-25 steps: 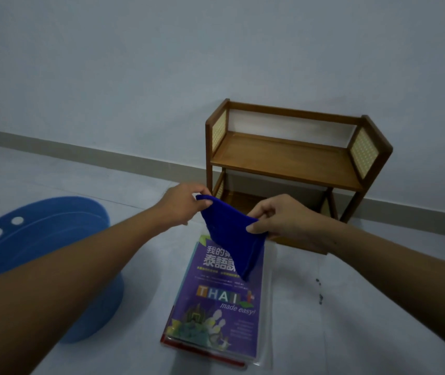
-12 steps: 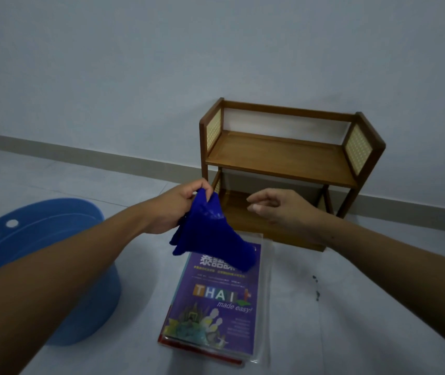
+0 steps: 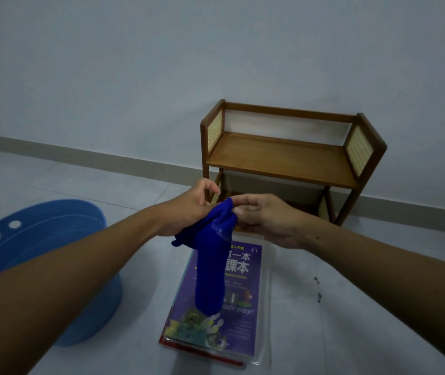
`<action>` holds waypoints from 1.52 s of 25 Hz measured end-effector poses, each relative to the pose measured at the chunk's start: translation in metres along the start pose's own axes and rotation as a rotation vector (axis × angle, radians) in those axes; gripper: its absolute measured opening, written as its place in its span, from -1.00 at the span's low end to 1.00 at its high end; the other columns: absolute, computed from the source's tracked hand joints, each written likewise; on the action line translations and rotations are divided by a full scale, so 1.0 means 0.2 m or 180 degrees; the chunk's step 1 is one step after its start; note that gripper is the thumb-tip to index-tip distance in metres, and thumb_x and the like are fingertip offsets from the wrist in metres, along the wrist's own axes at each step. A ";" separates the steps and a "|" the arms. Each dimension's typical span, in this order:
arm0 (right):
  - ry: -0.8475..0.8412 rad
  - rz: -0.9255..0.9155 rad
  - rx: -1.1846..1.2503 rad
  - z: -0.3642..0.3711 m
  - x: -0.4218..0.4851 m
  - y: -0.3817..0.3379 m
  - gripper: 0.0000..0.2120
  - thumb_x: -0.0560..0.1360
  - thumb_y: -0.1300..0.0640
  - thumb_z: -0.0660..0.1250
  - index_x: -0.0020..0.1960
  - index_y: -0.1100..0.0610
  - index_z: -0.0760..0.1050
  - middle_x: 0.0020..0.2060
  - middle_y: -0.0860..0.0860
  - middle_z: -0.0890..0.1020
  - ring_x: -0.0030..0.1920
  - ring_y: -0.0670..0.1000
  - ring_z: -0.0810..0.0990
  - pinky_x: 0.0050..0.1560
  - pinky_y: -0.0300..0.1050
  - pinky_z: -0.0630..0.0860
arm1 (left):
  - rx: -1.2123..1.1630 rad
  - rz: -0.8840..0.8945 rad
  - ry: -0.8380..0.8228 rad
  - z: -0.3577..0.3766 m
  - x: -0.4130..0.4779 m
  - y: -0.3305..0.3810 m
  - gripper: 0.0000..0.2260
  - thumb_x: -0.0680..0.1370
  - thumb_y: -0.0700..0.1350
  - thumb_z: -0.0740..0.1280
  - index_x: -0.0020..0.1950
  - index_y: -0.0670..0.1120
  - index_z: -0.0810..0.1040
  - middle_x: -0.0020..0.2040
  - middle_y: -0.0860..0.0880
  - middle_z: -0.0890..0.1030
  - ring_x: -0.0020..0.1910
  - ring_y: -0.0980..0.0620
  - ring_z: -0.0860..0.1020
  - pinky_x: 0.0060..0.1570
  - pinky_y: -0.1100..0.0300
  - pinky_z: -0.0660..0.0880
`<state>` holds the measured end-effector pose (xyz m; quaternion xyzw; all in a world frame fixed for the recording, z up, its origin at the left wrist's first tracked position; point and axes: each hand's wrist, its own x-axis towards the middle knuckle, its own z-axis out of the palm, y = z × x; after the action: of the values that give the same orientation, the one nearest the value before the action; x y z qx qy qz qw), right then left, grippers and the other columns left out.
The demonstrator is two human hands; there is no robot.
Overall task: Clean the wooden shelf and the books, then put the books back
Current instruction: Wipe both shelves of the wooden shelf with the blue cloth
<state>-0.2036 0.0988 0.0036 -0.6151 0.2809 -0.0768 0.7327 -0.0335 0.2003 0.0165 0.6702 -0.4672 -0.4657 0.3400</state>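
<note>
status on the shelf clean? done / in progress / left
Done: the wooden shelf shows no books; the books lie stacked on the floor in front of it.
In hand: the left hand grips the blue cloth and the right hand pinches its top end, above the stack.
Left: wiping the shelf and books, as far as I can tell (no sign shows of wiping done), then reshelving.
</note>
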 end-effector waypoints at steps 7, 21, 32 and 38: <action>0.0212 -0.0065 -0.0479 0.04 -0.02 -0.02 -0.80 0.53 0.24 0.29 0.14 0.19 0.53 0.10 0.13 0.62 0.13 0.07 0.61 0.22 0.03 0.52 | 0.0416 -0.0106 0.0361 0.01 0.00 -0.04 -0.90 0.64 -0.03 0.12 0.15 0.05 0.34 0.02 -0.13 0.60 -0.09 -0.03 0.62 -0.09 0.14 0.57; -0.0289 0.0278 -0.0290 0.00 -0.06 -0.02 -0.80 0.55 0.19 0.28 0.11 0.24 0.55 0.06 0.20 0.65 0.04 0.14 0.63 0.10 -0.01 0.56 | 0.2404 0.0684 0.0926 -0.08 0.02 -0.15 -0.86 0.52 -0.23 0.35 0.04 -0.10 0.65 -0.05 -0.01 0.61 -0.07 0.12 0.47 -0.20 0.41 0.32; -0.0054 0.0240 -0.0505 -0.04 0.02 -0.01 -0.44 0.52 0.27 0.32 0.43 -0.08 0.27 0.23 -0.10 0.46 -0.13 0.06 0.62 -0.17 -0.08 0.62 | 0.0232 0.0466 -0.0143 -0.07 -0.01 -0.05 -0.73 0.46 -0.45 0.32 -0.16 -0.09 0.67 0.19 0.01 0.48 0.15 0.03 0.53 -0.09 0.27 0.57; 0.0057 0.0850 -0.0381 0.00 0.04 0.07 -0.72 0.53 0.14 0.32 0.23 0.11 0.52 0.00 0.09 0.61 -0.28 -0.07 0.51 -0.27 -0.18 0.56 | 0.0791 0.0394 -0.0293 -0.05 -0.01 -0.05 -0.74 0.54 -0.39 0.24 -0.20 -0.16 0.65 0.14 0.02 0.51 0.14 0.08 0.52 -0.13 0.33 0.55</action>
<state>-0.2008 0.0986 -0.0120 -0.6141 0.3708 0.0329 0.6959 -0.0219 0.2063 0.0115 0.6550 -0.5767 -0.4127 0.2608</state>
